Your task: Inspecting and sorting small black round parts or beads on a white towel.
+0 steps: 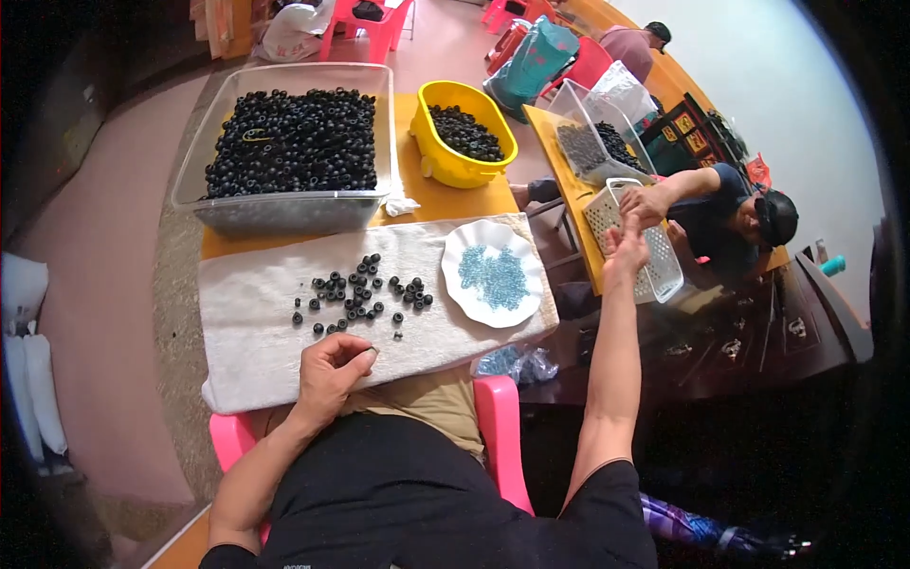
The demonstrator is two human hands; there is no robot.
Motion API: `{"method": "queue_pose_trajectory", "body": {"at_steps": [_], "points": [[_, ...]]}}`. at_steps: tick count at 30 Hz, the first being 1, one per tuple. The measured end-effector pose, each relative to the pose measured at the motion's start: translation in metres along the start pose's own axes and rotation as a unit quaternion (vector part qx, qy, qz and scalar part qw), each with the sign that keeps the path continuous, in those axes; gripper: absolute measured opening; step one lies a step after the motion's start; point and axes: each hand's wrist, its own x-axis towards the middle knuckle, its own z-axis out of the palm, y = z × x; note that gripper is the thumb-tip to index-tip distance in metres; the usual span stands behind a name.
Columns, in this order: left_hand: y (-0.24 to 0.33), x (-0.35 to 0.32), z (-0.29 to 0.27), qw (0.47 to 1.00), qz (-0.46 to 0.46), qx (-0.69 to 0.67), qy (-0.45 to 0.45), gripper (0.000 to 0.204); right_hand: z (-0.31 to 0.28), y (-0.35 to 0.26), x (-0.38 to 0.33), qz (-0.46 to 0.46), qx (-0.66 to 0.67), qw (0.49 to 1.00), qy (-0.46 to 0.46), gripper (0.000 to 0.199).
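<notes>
My left hand [332, 376] is closed in a pinch at the near edge of a white cloth [246, 332], with a small dark piece just showing at its fingertips. Beyond it, loose round black beads [355, 299] with holes lie scattered on the cloth. My right hand [626, 248] is stretched far out to the right, palm turned up, fingers extended and apart. Its fingertips meet a co-worker's hand [645, 203]; whether anything lies between the two hands is hidden. A white scalloped plate [458, 294] of tiny light-blue beads rests at the cloth's right.
A large clear bin [294, 211] of black beads and a yellow tub [445, 171] of similar pieces stand at the table's far side. The co-worker's table to the right holds a white perforated basket [668, 277] and another clear bin [588, 152]. Pink chair arms [502, 427] flank me.
</notes>
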Motion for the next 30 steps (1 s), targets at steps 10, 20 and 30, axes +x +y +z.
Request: {"method": "queue_pose_trajectory", "body": {"at_steps": [10,20,30], "points": [[0.002,0.002,0.001,0.999,-0.031,-0.035,0.02,0.01,0.034,0.008,-0.047,-0.067,-0.201,0.965,-0.152,0.012],[-0.005,0.001,-0.003,0.999,-0.009,-0.037,-0.005,0.01,0.189,-0.079,-0.216,-0.339,-0.271,0.747,-0.503,0.023],[-0.004,-0.001,-0.008,0.999,0.001,-0.031,-0.017,0.011,0.151,-0.07,-0.176,-0.207,-0.252,0.818,-0.473,0.015]]}}
